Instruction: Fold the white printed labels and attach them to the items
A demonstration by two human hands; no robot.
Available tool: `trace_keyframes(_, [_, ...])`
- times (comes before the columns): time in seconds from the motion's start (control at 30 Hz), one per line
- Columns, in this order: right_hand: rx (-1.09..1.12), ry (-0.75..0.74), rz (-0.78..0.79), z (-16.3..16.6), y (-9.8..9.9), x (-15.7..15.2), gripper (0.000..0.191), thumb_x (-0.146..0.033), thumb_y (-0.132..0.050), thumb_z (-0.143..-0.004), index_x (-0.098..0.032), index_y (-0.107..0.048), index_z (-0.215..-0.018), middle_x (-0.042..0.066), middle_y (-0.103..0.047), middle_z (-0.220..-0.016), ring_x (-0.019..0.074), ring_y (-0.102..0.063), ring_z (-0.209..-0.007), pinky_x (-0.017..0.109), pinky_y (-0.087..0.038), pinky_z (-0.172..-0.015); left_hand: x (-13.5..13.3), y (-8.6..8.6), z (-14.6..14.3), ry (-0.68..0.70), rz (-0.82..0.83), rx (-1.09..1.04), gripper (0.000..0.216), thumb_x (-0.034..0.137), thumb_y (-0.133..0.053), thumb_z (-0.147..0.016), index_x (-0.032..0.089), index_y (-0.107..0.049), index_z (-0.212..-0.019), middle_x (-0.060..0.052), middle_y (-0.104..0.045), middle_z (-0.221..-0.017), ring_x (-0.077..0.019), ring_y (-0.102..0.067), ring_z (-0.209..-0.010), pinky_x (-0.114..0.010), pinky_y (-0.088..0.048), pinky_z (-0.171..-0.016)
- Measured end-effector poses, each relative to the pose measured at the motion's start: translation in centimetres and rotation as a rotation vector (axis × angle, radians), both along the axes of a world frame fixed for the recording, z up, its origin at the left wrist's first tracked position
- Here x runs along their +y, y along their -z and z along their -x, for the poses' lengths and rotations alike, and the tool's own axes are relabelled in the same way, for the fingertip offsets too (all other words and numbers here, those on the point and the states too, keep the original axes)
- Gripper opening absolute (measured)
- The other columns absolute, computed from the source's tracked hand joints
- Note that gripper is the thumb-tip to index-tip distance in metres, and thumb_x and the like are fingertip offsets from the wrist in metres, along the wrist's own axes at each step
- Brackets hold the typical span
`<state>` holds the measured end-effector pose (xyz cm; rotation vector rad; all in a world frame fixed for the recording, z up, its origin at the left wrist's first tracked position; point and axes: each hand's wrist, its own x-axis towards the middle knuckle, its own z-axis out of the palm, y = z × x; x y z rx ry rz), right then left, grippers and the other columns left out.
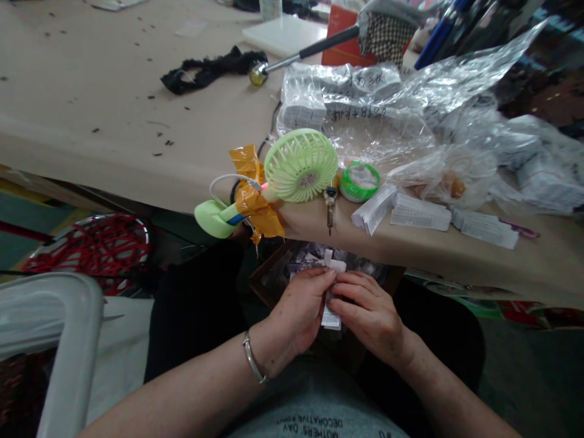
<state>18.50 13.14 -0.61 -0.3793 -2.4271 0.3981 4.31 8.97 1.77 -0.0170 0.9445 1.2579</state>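
Over my lap, my left hand (296, 313) and my right hand (371, 313) meet with their fingertips pressed together. Between them is a white printed label (331, 318), a narrow strip whose lower end hangs out below the fingers. Part of it shows above the thumbs too; the fingers cover its middle. Both hands are closed on it. Just beneath, an open cardboard box (262, 283) on or between my knees holds many loose white labels. Stacks of similar printed labels (420, 212) lie at the table's front edge, beyond my right hand.
A green fan (301, 164) is taped to the table (114, 140) edge with brown tape. Beside it are a small screwdriver-like tip (330, 210) and a green round tub (360, 181). Clear plastic bags (378, 121) spread behind. A grey-white plastic bin (86, 316) stands at left.
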Motion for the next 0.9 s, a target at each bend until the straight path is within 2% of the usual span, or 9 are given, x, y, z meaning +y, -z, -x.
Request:
trace_keyframes(0.17, [-0.011, -0.031, 0.092, -0.4, -0.1, -0.2, 0.029, -0.010, -0.058, -0.084, -0.023, -0.063, -0.110, 0.005, -0.071, -0.101, 0.0219, -0.061, -0.108, 0.042, -0.051, -0.091, -0.2, 0.0, 0.1, 0.037, 0.008, -0.010, 0.006, 0.014, -0.066, -0.070, 0.011, -0.063, -0.066, -0.002, -0.062, -0.061, -0.0083, -0.054, -0.051, -0.019, -0.041, -0.050])
trace_keyframes(0.27, [0.098, 0.003, 0.222, -0.6, -0.1, -0.6, 0.031, -0.025, -0.066, -0.082, -0.023, -0.061, -0.112, 0.008, -0.067, -0.105, 0.0263, -0.058, -0.110, 0.045, -0.051, -0.090, -0.3, -0.3, 0.4, 0.084, 0.022, 0.050, 0.008, 0.017, -0.062, -0.077, 0.011, -0.062, -0.072, -0.002, -0.061, -0.059, -0.0089, -0.055, -0.048, -0.019, -0.042, -0.047])
trace_keyframes(0.33, [0.217, 0.148, 0.400, -0.7, -0.1, -0.7, 0.030, -0.033, -0.068, -0.080, -0.022, -0.060, -0.107, 0.008, -0.063, -0.104, 0.0265, -0.057, -0.107, 0.044, -0.050, -0.090, -0.4, -0.5, 0.5, 0.140, 0.046, 0.099, 0.011, 0.020, -0.057, -0.083, 0.011, -0.063, -0.079, -0.003, -0.064, -0.061, -0.0110, -0.058, -0.049, -0.021, -0.045, -0.048])
trace_keyframes(0.43, [0.308, 0.375, 0.795, -0.3, 0.2, -0.5, 0.020, -0.032, -0.063, -0.082, -0.022, -0.059, -0.099, 0.004, -0.061, -0.093, 0.0181, -0.060, -0.085, 0.032, -0.052, -0.076, -0.7, -0.7, 0.4, 0.220, 0.051, 0.162, 0.015, 0.023, -0.054, -0.086, 0.011, -0.063, -0.085, -0.006, -0.067, -0.068, -0.0115, -0.060, -0.051, -0.023, -0.048, -0.051])
trace_keyframes(0.5, [0.306, 0.379, 1.050, 0.1, 0.3, -0.3, 0.014, -0.032, -0.062, -0.082, -0.022, -0.060, -0.092, 0.000, -0.060, -0.081, 0.0132, -0.057, -0.070, 0.025, -0.050, -0.062, -0.9, -0.7, 0.2, 0.266, 0.026, 0.192, 0.018, 0.025, -0.054, -0.086, 0.011, -0.064, -0.084, -0.006, -0.067, -0.069, -0.0109, -0.060, -0.051, -0.023, -0.049, -0.052])
trace_keyframes(0.57, [0.318, 0.331, 1.205, 0.5, 0.4, -0.1, 0.011, -0.031, -0.062, -0.081, -0.020, -0.059, -0.081, -0.002, -0.058, -0.074, 0.0110, -0.054, -0.063, 0.022, -0.047, -0.058, -1.2, -0.6, 0.1, 0.306, 0.004, 0.192, 0.021, 0.027, -0.054, -0.086, 0.010, -0.065, -0.081, -0.006, -0.065, -0.067, -0.0105, -0.059, -0.051, -0.024, -0.050, -0.054])
trace_keyframes(0.73, [0.376, 0.323, 1.320, 1.0, 0.3, -0.4, 0.013, -0.027, -0.063, -0.079, -0.019, -0.057, -0.071, -0.001, -0.058, -0.074, 0.0109, -0.053, -0.065, 0.022, -0.046, -0.061, -1.5, -0.4, 0.6, 0.414, -0.081, -0.002, 0.018, 0.029, -0.060, -0.082, 0.011, -0.064, -0.083, -0.007, -0.066, -0.076, -0.0112, -0.061, -0.055, -0.024, -0.050, -0.056])
trace_keyframes(0.9, [0.370, 0.277, 1.313, 0.8, 0.4, -0.4, 0.012, -0.029, -0.063, -0.079, -0.020, -0.058, -0.074, 0.000, -0.060, -0.078, 0.0118, -0.056, -0.069, 0.023, -0.048, -0.065, -1.5, -0.1, 1.3, 0.491, -0.075, -0.090, 0.018, 0.032, -0.063, -0.080, 0.015, -0.059, -0.081, -0.001, -0.059, -0.061, -0.0123, -0.060, -0.050, -0.022, -0.048, -0.050])
